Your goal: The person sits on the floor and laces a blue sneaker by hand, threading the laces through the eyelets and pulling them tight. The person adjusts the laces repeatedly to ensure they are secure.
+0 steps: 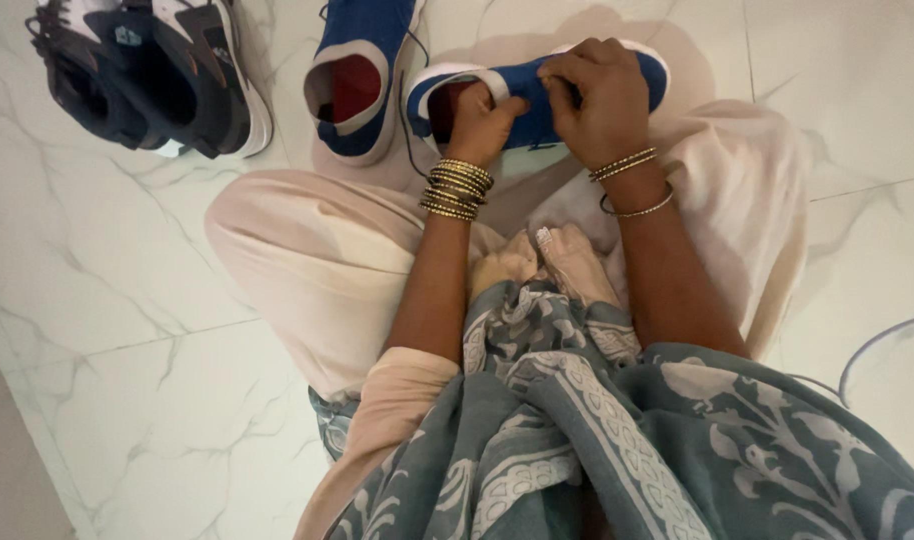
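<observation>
1. The blue knit shoe [537,95] with a white sole and collar trim lies on its side across the person's lap, just above the cream trousers [317,260], its opening facing left and its toe pointing right.
2. The left hand [482,125] is closed on the collar at the opening, thumb and fingers [497,100] pinching the white-edged rim; stacked gold bangles [457,188] sit at that wrist.
3. The right hand [602,100] is curled over the middle of the upper and presses it down, fingers wrapped around the top edge. Whether a lace is caught under those fingers is hard to tell from this angle.
4. Handling, as a judgement: the shoe looks light and soft. The knit upper gives under the grip, while the white sole is likely the stiffer part. Nothing about it seems fragile or slippery.
5. The firmest places to hold are probably the collar rim and the sole edge; the mid-upper will fold if squeezed.
6. Its mate, a second blue shoe [362,80], stands just to the left on the marble floor [127,380], its red lining showing.
7. A pair of dark grey trainers [147,75] lies further left, well apart from the hands.
</observation>
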